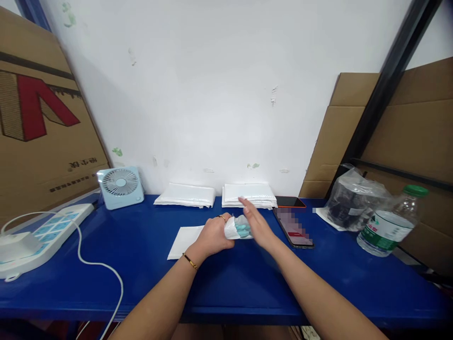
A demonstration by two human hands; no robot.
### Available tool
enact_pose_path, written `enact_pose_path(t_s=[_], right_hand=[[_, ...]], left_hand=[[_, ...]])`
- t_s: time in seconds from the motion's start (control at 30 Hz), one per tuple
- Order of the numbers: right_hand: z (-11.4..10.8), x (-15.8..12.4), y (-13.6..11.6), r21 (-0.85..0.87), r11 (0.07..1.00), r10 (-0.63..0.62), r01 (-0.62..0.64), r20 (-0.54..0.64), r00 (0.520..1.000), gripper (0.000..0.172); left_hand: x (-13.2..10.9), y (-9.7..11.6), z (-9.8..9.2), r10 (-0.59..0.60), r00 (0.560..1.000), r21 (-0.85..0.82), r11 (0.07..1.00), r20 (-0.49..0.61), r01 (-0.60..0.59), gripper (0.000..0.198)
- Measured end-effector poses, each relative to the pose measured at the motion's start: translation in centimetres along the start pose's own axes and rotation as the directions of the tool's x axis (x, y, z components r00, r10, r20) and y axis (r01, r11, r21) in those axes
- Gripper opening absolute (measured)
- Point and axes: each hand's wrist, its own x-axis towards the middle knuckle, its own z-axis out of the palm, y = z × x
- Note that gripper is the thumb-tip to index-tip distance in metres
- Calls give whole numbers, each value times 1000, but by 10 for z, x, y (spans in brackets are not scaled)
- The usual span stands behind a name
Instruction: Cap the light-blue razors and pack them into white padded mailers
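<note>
My left hand (pixel 214 234) is wrapped around a white padded envelope (pixel 230 228), whose mouth gapes toward the right. Inside that mouth shows a teal item (pixel 242 229) in clear wrapping; its kind cannot be made out. My right hand (pixel 260 226) has its fingers stretched out and its palm side against the opening. A flat white piece (pixel 182 242) sticks out left of my left hand; whether it belongs to the held envelope is hidden. Behind my hands lie a stack of white padded envelopes (pixel 249 192) and a second small pile of envelopes (pixel 186 194) to its left.
On the blue table (pixel 148 264) stand a light-blue fan (pixel 121 186) and a power strip (pixel 53 231) with a white cable. To the right are a phone (pixel 293 229), another phone (pixel 290 202), a bagged dark object (pixel 348 200) and a water bottle (pixel 387 226). Cardboard (pixel 46 160) leans at left.
</note>
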Motion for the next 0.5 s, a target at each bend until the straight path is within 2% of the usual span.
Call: enact_pose_path(t_s=[0.07,0.1,0.23,0.3,0.37,0.43,0.5], right_hand=[[5,0,4,26,998,53,-50,-129,990,54],[8,-1,6,26,998,60,-57,-146,987,54],[9,-7,8,1,1000,-8,8,105,994,42],[-7,-9,7,10,1000,-28,27,203,979,35],[-30,-11,6,-30,996,-68,79,258,964,34],[-52,-15,8,-95,983,-105,157,414,904,38],[-63,-19,12,-167,960,-108,227,527,843,39]], left_hand=[[-1,3,1,62,998,2,998,28,-62,32],[-2,5,2,102,993,8,995,53,-103,36],[-9,8,2,265,946,37,960,188,-276,62],[-17,7,-3,302,935,50,947,187,-316,82],[-29,9,-9,290,947,72,951,138,-301,93],[-42,16,-10,242,967,93,964,82,-249,84],[-53,27,-4,209,976,112,970,54,-214,65]])
